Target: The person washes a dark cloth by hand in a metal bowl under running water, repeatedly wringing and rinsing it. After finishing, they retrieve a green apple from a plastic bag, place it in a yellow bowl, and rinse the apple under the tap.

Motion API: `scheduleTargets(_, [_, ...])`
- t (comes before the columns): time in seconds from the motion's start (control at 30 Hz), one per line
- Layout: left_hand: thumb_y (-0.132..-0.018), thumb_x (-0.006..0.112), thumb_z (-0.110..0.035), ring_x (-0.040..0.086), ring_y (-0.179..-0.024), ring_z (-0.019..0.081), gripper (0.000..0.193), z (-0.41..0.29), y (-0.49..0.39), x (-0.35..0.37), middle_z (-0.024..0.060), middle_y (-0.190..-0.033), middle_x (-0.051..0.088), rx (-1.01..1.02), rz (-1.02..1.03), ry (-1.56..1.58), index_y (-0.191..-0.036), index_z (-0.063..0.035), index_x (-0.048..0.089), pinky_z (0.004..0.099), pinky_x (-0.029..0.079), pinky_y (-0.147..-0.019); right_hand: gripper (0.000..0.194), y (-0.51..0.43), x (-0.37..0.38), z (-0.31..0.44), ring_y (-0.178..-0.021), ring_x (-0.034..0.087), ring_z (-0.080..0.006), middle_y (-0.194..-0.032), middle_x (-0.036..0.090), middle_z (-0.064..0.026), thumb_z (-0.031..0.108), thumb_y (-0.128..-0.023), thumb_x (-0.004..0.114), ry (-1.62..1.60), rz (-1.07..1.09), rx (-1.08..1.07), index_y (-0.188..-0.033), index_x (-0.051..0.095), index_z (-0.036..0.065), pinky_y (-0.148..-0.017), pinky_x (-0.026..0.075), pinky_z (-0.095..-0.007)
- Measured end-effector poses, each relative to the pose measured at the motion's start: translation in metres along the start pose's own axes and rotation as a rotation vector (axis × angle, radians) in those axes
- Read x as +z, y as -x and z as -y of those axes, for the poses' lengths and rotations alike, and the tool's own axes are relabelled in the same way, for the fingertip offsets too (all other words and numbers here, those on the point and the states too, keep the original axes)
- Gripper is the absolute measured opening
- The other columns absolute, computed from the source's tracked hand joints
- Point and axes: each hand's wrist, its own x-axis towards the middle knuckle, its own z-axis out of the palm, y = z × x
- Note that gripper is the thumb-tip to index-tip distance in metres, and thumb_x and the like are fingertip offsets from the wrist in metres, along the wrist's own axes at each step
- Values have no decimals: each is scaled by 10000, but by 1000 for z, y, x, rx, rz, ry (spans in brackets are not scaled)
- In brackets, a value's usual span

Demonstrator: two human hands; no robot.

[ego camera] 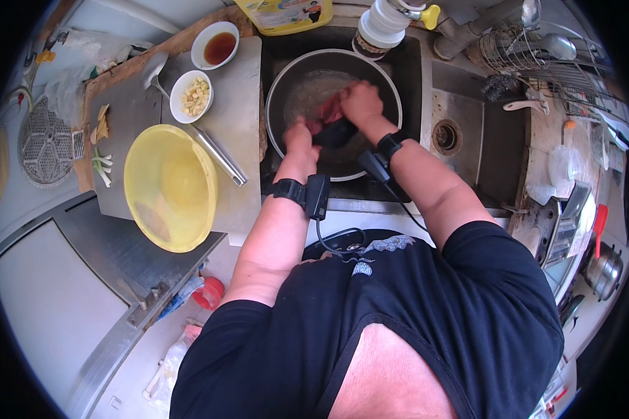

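Observation:
A large round metal basin [394,94] with cloudy liquid in it sits in the left sink bowl, and both hands are inside it. My right hand [362,103] grips a reddish piece of what looks like raw meat [329,109]. Blurred by motion, my left hand [299,137] holds the lower left end of the same piece. Below the piece, between the hands, is a dark patch [335,133]; I cannot tell if it is an object or shadow. Each wrist wears a black strap with a small cabled device.
Left of the sink, a metal worktop [241,78] bears a yellow plastic basin [170,183], a bowl of chopped pale pieces [193,97], a bowl of brown liquid [220,50] and a cleaver-like metal handle [217,154]. On the right are a second sink bowl [456,173] and a wire rack [571,78].

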Motion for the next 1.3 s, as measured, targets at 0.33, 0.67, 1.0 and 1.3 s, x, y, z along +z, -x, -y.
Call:
scheduleTargets(0.33, [-878, 613, -318, 453, -1174, 360, 686, 11, -6, -13, 111, -1444, 358, 31, -142, -142, -1456, -173, 274, 539, 364, -954, 460, 19, 63, -14, -1223, 436, -350, -1319, 466, -145, 193, -802, 597, 388, 398, -367, -1252, 534, 121, -945, 394, -525])
scheduleTargets(0.67, [-875, 609, -281, 475, -1152, 332, 633, 11, 14, -25, 128, -1351, 431, 3, -52, -234, -1427, -151, 328, 511, 390, -921, 270, 29, 39, -24, -1084, 576, -299, -1125, 648, -116, 130, -782, 577, 536, 724, -324, -1026, 691, 119, -963, 345, -520])
scheduleTargets(1.0, [-896, 479, -602, 371, -1277, 458, 779, 8, 51, -6, 223, -1441, 306, -272, 385, 197, -1430, -79, 264, 635, 347, -1003, 279, 70, -92, 6, -902, 590, -374, -945, 608, -171, 22, -596, 686, -392, 196, -671, -875, 675, 16, -783, 491, -382])
scheduleTargets(1.3, [-935, 524, -335, 618, -996, 271, 295, -2, 82, -5, 96, -1085, 645, 71, 595, 298, -1069, -86, 609, 448, 489, -912, 308, 102, -111, -11, -799, 624, -167, -868, 641, -43, 146, -761, 758, -1562, 598, -123, -1009, 651, -2, -736, 498, -359])
